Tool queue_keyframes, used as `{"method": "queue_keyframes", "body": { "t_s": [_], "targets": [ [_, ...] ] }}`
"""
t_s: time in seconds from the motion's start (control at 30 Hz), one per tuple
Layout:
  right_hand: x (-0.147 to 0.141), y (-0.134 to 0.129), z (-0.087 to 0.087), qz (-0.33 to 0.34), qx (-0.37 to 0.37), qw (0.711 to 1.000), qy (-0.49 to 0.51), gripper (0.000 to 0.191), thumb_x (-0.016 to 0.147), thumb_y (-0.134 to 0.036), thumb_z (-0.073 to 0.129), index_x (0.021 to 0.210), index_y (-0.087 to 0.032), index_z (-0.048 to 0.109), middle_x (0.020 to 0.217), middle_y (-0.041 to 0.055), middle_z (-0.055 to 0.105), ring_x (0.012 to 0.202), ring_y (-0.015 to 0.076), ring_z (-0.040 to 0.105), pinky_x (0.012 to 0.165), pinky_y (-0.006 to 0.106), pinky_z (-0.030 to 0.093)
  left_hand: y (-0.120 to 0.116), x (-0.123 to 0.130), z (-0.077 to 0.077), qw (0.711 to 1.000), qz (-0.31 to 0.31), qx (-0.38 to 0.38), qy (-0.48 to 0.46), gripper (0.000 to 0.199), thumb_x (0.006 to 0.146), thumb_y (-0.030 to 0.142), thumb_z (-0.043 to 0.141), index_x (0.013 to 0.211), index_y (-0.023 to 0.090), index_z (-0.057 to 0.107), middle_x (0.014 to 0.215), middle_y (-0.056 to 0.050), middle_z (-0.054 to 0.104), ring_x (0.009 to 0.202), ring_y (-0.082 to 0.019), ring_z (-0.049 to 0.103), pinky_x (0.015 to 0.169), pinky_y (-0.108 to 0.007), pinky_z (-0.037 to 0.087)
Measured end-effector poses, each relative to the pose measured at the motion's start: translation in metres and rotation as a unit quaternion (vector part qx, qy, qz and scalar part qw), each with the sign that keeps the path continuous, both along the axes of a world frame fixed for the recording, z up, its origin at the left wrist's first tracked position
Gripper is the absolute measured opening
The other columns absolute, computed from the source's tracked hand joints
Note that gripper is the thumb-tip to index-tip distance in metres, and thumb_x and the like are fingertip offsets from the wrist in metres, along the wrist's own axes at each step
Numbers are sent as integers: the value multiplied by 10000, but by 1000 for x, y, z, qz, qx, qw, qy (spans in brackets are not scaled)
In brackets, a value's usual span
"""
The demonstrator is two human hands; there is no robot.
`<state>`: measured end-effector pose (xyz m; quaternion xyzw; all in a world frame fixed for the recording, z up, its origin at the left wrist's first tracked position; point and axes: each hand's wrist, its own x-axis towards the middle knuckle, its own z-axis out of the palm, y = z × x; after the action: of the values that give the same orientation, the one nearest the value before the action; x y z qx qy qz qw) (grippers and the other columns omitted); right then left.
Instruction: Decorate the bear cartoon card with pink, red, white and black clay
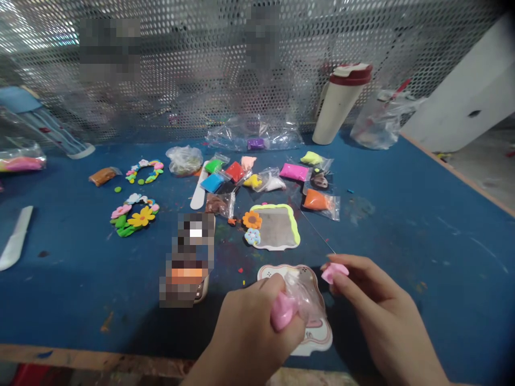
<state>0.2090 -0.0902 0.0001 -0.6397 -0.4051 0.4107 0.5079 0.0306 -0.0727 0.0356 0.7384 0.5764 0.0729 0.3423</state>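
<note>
My left hand (253,327) is closed around a clear plastic bag (308,297) with a lump of pink modelling clay (284,310) bulging between thumb and fingers. Between the thumb and fingers of my right hand (374,300) is a smaller piece of pink clay (335,272), apart from the bag. Beneath my left hand lies a white scalloped card (322,338), partly hidden by the hand and bag. Just beyond it rests a small mirror-like plaque (277,228) with a yellow-green clay edge, an orange flower (252,220) and a light blue flower (252,236).
Several bags of coloured clay, one orange (316,200), lie mid-table. Two clay flower wreaths (134,215) and a phone (205,252) are to the left. A white tumbler (340,107) and a plastic bag (376,123) stand at the back right, before perforated metal (225,69).
</note>
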Motion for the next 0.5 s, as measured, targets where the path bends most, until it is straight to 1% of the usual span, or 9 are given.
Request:
{"method": "queue_keyframes", "body": {
  "t_s": [0.1,0.17,0.27,0.37,0.43,0.5],
  "targets": [
    [1,1,0,-12,35,999,-17,155,738,-396,736,817,-279,672,758,-32,633,698,112,617,613,167,517,0,0,-2,1000,16,18,-6,249,709,238,511,596,217,291,515,62,379,476,-110,303,492,-269,160],
    [1,-1,0,-18,56,998,-13,126,761,-378,719,803,-277,657,763,-35,621,681,99,602,602,156,509,1,-1,-3,999,26,26,-14,250,696,221,510,590,217,283,516,62,363,477,-110,304,491,-267,166],
    [-2,-4,1,-60,86,994,-1,103,787,-336,702,873,-289,667,851,-19,656,697,105,617,631,184,531,1,-1,-3,997,28,44,-49,236,667,192,506,598,220,282,557,56,378,496,-111,331,491,-255,200],
    [-6,-7,3,-106,151,983,18,134,771,-256,715,891,-293,667,920,-1,671,777,131,643,687,230,554,1,1,-5,994,31,53,-93,239,624,172,510,603,222,278,604,51,389,514,-108,352,491,-246,224],
    [-6,-8,3,-97,189,977,21,116,766,-222,714,846,-292,668,896,-4,673,831,144,645,720,245,557,0,1,-6,992,33,49,-109,232,626,163,502,606,225,279,595,55,378,510,-107,346,491,-247,232],
    [-6,-8,3,-61,183,981,-2,84,770,-229,713,814,-294,684,842,-11,682,830,144,649,718,237,555,-1,-1,-7,991,41,48,-115,204,660,160,489,614,227,302,578,58,378,514,-113,347,499,-252,245]
  ]
}}
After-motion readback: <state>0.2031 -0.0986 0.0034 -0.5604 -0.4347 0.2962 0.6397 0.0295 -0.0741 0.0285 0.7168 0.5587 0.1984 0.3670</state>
